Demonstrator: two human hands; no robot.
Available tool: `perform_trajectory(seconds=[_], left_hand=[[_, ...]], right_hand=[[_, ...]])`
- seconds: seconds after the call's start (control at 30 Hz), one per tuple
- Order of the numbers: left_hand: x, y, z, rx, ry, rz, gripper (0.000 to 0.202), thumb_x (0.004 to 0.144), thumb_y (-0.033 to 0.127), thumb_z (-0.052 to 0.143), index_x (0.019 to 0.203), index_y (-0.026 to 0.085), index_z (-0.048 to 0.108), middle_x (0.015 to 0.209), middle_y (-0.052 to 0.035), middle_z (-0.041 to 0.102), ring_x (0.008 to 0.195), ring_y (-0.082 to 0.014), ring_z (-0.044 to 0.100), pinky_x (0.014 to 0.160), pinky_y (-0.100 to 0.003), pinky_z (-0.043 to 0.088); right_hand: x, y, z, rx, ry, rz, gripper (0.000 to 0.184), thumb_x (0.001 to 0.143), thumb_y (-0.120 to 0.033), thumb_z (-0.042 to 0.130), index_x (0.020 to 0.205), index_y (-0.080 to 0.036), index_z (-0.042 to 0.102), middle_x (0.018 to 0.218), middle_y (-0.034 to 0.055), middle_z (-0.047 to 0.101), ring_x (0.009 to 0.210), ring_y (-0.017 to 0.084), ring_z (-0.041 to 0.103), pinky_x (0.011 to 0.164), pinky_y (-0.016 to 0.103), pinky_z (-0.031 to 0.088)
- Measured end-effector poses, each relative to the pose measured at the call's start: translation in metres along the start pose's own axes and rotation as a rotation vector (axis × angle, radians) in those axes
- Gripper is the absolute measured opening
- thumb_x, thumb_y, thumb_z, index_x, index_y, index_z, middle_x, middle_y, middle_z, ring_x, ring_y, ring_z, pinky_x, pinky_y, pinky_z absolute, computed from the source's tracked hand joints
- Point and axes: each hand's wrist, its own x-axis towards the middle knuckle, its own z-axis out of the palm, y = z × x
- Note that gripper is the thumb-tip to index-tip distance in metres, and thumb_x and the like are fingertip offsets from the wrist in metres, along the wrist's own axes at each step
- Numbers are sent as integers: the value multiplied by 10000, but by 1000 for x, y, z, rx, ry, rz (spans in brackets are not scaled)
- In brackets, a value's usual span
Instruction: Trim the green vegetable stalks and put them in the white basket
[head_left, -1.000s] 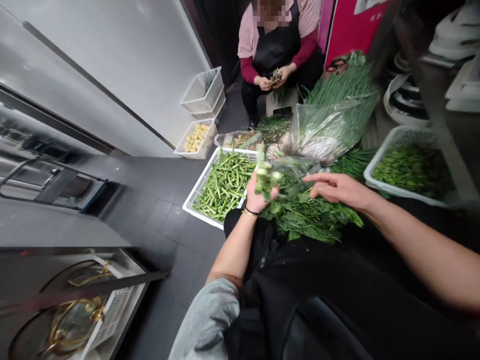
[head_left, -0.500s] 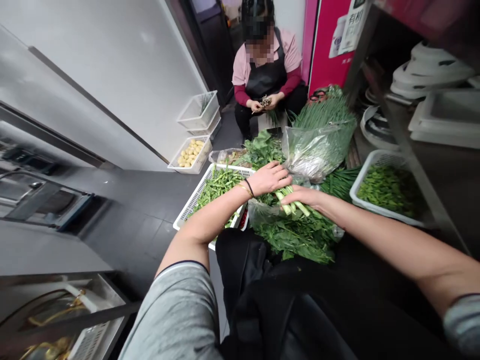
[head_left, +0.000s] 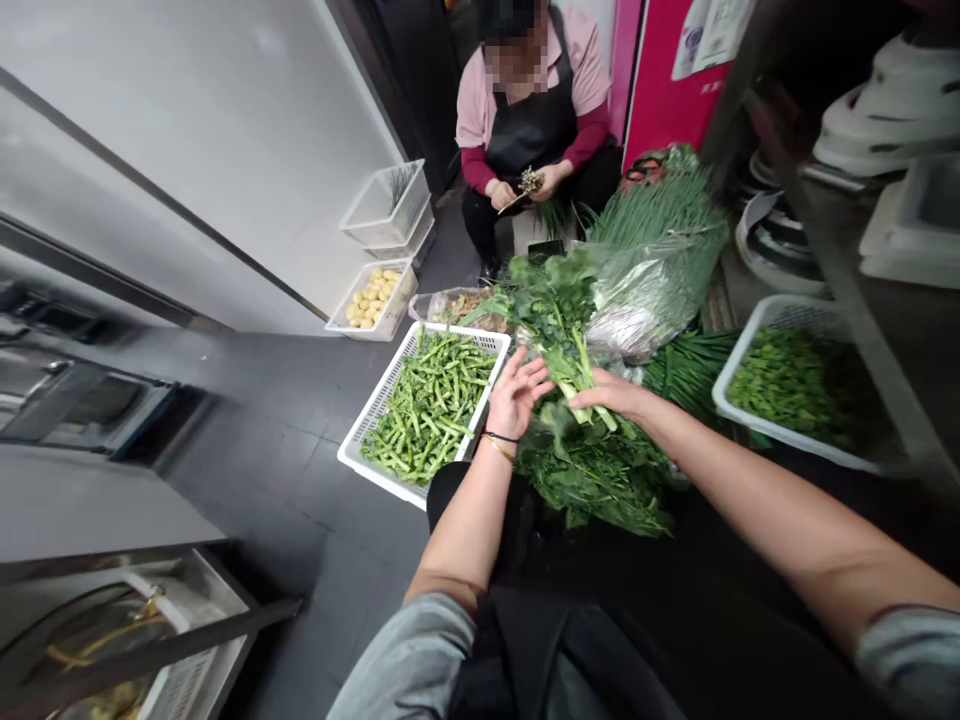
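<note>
Right hand (head_left: 611, 392), seen from the head camera, is pinched shut on the pale, ribbed stems of a leafy bunch (head_left: 559, 310). I see the bunch upright at mid-frame, its crinkled leaves fanning toward 12 o'clock. My left hand (head_left: 517, 392) is spread, fingers apart, palm just beside those stems. Soft loose leaves (head_left: 600, 480) lie heaped at 6 o'clock of the bunch. At 9 o'clock sits a white lattice plastic basket (head_left: 373, 470) of slim green stalks (head_left: 435, 400).

A dark grey tiled floor (head_left: 300, 450) runs down the middle. A pale, glossy wall panel (head_left: 225, 130) fills the far left, with a steel counter (head_left: 82, 500) nearer. A pink-red cabinet (head_left: 660, 100) stands far; a metal shelf rack (head_left: 832, 240) with white dishes (head_left: 877, 110) lines the right. The light is soft and even.
</note>
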Motion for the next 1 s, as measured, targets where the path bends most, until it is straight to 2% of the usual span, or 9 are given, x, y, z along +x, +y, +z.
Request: perform_trajectory(seconds=[0.17, 0.27, 0.37, 0.47, 0.6, 0.7, 0.8, 0.9, 1.0], left_hand=[[43, -30, 20, -123, 181, 15, 325, 724, 307, 702, 993, 160, 595, 936, -60, 669, 995, -192, 595, 911, -347, 425], [48, -35, 17, -94, 216, -116, 215, 706, 251, 723, 846, 139, 604, 778, -40, 669, 913, -191, 617, 864, -350, 454], [27, -26, -8, -156, 190, -299, 174, 730, 276, 687, 749, 127, 599, 667, -22, 636, 754, -172, 636, 752, -325, 494], [-9, -1, -38, -184, 195, -258, 182, 775, 328, 617, 842, 161, 641, 748, -30, 659, 756, -155, 644, 672, -266, 509], [-55, 17, -53, -191, 268, -137, 324, 825, 432, 497, 1082, 272, 616, 1093, -48, 653, 953, -190, 635, 629, -253, 527], [-78, 3, -50, -251, 161, -261, 388, 791, 378, 505, 1151, 256, 584, 1187, -73, 614, 964, -220, 632, 546, -248, 513], [-90, -18, -47, -327, 133, -359, 372, 728, 278, 536, 1084, 205, 613, 1033, -80, 658, 818, -196, 641, 520, -247, 498], [-99, -30, -50, -401, 185, -370, 325, 690, 192, 542, 999, 168, 639, 794, -45, 643, 671, -137, 603, 552, -233, 494], [-105, -35, -52, -473, 207, -370, 294, 682, 142, 542, 957, 143, 648, 710, -21, 610, 622, -102, 578, 573, -212, 485]], right_hand=[[38, 0, 32, -791, 304, 89, 414, 719, -347, 598, 1080, -144, 615, 946, 118, 663, 886, 268, 608, 751, 376, 482], [34, -11, 51, -1010, 253, 121, 603, 695, -374, 648, 1220, -95, 545, 1068, 189, 631, 956, 331, 589, 807, 426, 454], [10, -22, 42, -1022, 9, -105, 844, 629, -492, 706, 1340, -121, 441, 1140, 162, 607, 943, 309, 590, 795, 401, 457], [-17, -9, 5, -865, -95, -146, 713, 748, -534, 600, 1360, -207, 436, 1091, 80, 639, 877, 220, 608, 762, 337, 464], [-40, 58, -34, -930, -30, 465, 511, 811, -510, 535, 1201, -186, 595, 1000, 77, 674, 880, 208, 616, 764, 323, 464], [-43, 115, -24, -991, -62, 724, 510, 648, -515, 703, 924, -86, 706, 869, 163, 684, 871, 292, 629, 752, 368, 469], [-40, 152, 5, -982, -49, 778, 506, 614, -527, 720, 870, -90, 711, 908, 183, 682, 936, 293, 624, 776, 344, 468], [-40, 163, 22, -944, -31, 761, 393, 623, -465, 723, 808, -119, 707, 852, 150, 692, 900, 248, 633, 743, 292, 466], [-40, 151, 15, -892, 2, 701, 281, 659, -410, 689, 669, -130, 667, 689, 105, 681, 721, 203, 631, 628, 262, 456]])
